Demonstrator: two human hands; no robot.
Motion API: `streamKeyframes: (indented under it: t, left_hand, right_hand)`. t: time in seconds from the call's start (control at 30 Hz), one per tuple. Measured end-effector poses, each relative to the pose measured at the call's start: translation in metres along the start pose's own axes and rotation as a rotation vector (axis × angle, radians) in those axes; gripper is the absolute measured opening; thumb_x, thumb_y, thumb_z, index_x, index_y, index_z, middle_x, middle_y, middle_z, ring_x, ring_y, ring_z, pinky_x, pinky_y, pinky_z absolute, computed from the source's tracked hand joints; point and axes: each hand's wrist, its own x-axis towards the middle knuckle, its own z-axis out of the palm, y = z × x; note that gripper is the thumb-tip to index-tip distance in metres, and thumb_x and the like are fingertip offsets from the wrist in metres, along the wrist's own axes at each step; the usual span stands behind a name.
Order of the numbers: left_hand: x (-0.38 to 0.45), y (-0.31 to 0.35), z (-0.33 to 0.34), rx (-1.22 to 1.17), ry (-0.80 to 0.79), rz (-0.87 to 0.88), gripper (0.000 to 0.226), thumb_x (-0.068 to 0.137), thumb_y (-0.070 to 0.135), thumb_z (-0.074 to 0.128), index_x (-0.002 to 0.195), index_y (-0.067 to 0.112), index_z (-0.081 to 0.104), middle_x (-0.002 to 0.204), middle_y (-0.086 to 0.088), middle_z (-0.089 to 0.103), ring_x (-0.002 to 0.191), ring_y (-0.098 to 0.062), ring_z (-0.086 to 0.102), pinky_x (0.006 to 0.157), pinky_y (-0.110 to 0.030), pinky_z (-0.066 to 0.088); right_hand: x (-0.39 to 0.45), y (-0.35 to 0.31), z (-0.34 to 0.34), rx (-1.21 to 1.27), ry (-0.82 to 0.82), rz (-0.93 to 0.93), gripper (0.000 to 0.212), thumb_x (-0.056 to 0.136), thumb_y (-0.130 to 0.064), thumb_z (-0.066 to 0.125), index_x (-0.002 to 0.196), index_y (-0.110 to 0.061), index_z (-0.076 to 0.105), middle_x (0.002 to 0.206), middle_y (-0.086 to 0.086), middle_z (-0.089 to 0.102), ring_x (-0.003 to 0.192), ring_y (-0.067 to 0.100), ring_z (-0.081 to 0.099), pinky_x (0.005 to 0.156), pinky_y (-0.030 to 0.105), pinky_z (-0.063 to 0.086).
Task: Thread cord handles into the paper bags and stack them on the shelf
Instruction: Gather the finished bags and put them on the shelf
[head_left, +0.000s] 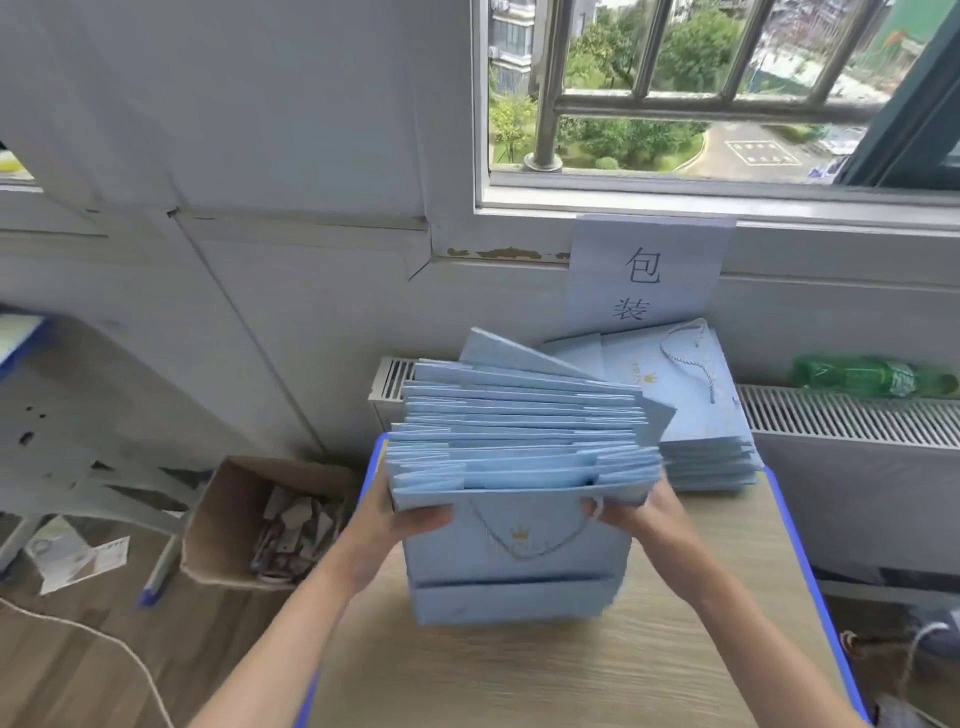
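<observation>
Both forearms reach over the table (571, 670), left hand (410, 522) and right hand (636, 512) clamped on the bag bundle (519, 467) between them; advise level, even carrying, as 1 slack side would fan it.

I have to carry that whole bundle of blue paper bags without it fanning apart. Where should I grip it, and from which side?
Grip the bundle of bags at both short ends, from left and right at once, as the left hand and right hand do now. The flat bags stand on edge and splay at the top, so squeezing inward probably keeps them together.
</observation>
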Motion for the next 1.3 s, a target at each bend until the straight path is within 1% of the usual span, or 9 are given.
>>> streamKeyframes:
  t: [0.1, 0.2, 0.33, 0.47, 0.63, 0.8, 0.9, 1.1, 1.3]
  left_hand:
    - [-0.017, 0.012, -0.024, 0.151, -0.056, -0.024, 0.074, 0.044, 0.037, 0.085, 0.106, 0.01, 0.057, 0.09, 0.02, 0.07, 0.086, 0.004, 0.062, 0.078, -0.016, 0.048]
    - [-0.033, -0.01, -0.021, 0.351, -0.193, -0.099, 0.086, 0.044, 0.054, 0.087, 0.114, 0.017, 0.052, 0.098, 0.038, 0.063, 0.101, 0.01, 0.058, 0.083, -0.004, 0.041]
    - [-0.034, -0.026, -0.011, 0.138, 0.027, -0.167, 0.077, 0.066, 0.03, 0.086, 0.129, 0.006, 0.048, 0.109, 0.01, 0.066, 0.099, -0.003, 0.062, 0.076, -0.009, 0.048]
    - [-0.031, -0.019, -0.025, 0.209, 0.164, -0.245, 0.097, 0.042, 0.074, 0.078, 0.12, 0.019, 0.06, 0.115, 0.001, 0.068, 0.103, -0.013, 0.065, 0.096, -0.039, 0.05]
    - [-0.035, -0.036, -0.056, 0.418, 0.144, -0.578, 0.071, 0.051, 0.076, 0.074, 0.095, 0.02, 0.072, 0.096, 0.003, 0.073, 0.087, -0.014, 0.069, 0.09, -0.033, 0.053]
    - [-0.036, -0.059, -0.058, 0.858, 0.189, -0.655, 0.079, 0.069, 0.078, 0.057, 0.119, 0.017, 0.062, 0.125, -0.008, 0.059, 0.115, -0.025, 0.055, 0.095, -0.035, 0.045]
    - [-0.034, -0.057, -0.052, 1.085, 0.248, -0.544, 0.086, 0.072, 0.075, 0.056, 0.128, 0.011, 0.044, 0.131, -0.012, 0.041, 0.126, -0.03, 0.041, 0.094, -0.039, 0.039]
    - [-0.031, -0.033, -0.044, 1.604, 0.244, -0.048, 0.06, 0.073, 0.057, 0.069, 0.105, 0.013, 0.043, 0.107, -0.005, 0.045, 0.098, -0.024, 0.051, 0.079, -0.032, 0.039]
    - [-0.015, -0.028, -0.02, 1.645, 0.027, 0.427, 0.039, 0.037, 0.011, 0.076, 0.066, 0.015, 0.051, 0.064, -0.001, 0.048, 0.054, -0.023, 0.049, 0.049, -0.029, 0.039]
  right_hand:
    - [-0.015, -0.006, 0.0, -0.137, -0.094, 0.038, 0.103, 0.043, -0.051, 0.087, 0.131, -0.039, 0.036, 0.125, -0.01, 0.06, 0.114, 0.007, 0.057, 0.096, 0.036, 0.048]
    - [-0.026, 0.008, 0.019, -0.191, -0.13, 0.129, 0.098, 0.023, -0.055, 0.089, 0.112, -0.039, 0.052, 0.108, -0.019, 0.065, 0.092, -0.015, 0.059, 0.08, 0.012, 0.049]
    - [-0.017, 0.016, 0.045, -0.107, -0.043, 0.05, 0.06, 0.047, -0.028, 0.082, 0.104, -0.024, 0.064, 0.102, -0.006, 0.07, 0.096, 0.008, 0.065, 0.073, 0.02, 0.052]
    - [-0.009, 0.036, 0.061, -0.006, 0.056, 0.096, 0.08, 0.053, -0.038, 0.086, 0.12, -0.021, 0.047, 0.114, -0.005, 0.063, 0.1, 0.006, 0.063, 0.077, 0.022, 0.052]
    - [-0.006, 0.066, 0.095, -0.075, 0.109, 0.447, 0.055, 0.067, -0.039, 0.081, 0.111, -0.013, 0.063, 0.096, -0.003, 0.069, 0.081, 0.008, 0.066, 0.061, 0.019, 0.052]
    - [-0.003, 0.093, 0.112, -0.755, 0.096, 0.561, 0.093, 0.06, -0.08, 0.058, 0.122, -0.009, 0.057, 0.125, 0.01, 0.052, 0.121, 0.027, 0.045, 0.099, 0.037, 0.04]
    - [-0.003, 0.086, 0.11, -0.908, 0.06, 0.559, 0.089, 0.072, -0.077, 0.05, 0.123, -0.005, 0.052, 0.129, 0.013, 0.042, 0.124, 0.031, 0.04, 0.094, 0.038, 0.04]
    - [0.0, 0.076, 0.096, -0.923, -0.081, 0.468, 0.062, 0.078, -0.067, 0.055, 0.1, -0.009, 0.063, 0.107, 0.009, 0.061, 0.095, 0.025, 0.057, 0.071, 0.029, 0.041]
    - [-0.007, 0.056, 0.072, -1.168, -0.111, 0.255, 0.042, 0.095, -0.045, 0.042, 0.123, -0.015, 0.05, 0.126, 0.002, 0.051, 0.113, 0.021, 0.051, 0.088, 0.034, 0.043]
